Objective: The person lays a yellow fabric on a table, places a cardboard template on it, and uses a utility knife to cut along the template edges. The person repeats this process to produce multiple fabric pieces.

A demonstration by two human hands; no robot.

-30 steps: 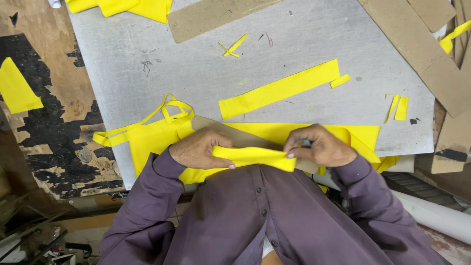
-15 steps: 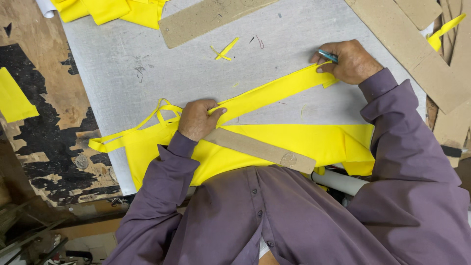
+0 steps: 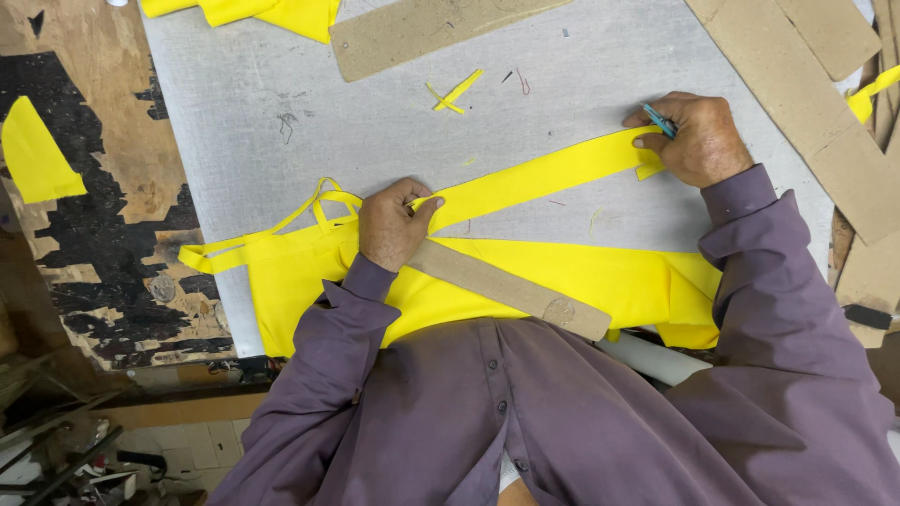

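Note:
A long yellow fabric strip (image 3: pixel 539 176) lies slanted across the grey work board (image 3: pixel 375 122). My left hand (image 3: pixel 392 225) pinches its near left end. My right hand (image 3: pixel 689 139) presses its far right end while holding a small blue-green marker (image 3: pixel 660 122). Below the strip lies a larger piece of yellow fabric (image 3: pixel 562 276) with thin straps (image 3: pixel 281 230) at its left. A narrow brown cardboard strip (image 3: pixel 511 290) rests diagonally on that fabric, just under my left hand.
More yellow fabric (image 3: pixel 272 11) and a cardboard strip (image 3: pixel 422 33) lie at the board's far edge. Cardboard pieces (image 3: pixel 806 103) are stacked at the right. Small yellow scraps (image 3: pixel 454 94) sit mid-board. A yellow offcut (image 3: pixel 33 155) lies on the worn wooden surface (image 3: pixel 103 234) at left.
A second ago both hands held a folded piece near my body. They then moved apart onto the long strip's two ends, and since half a second ago they have hardly shifted.

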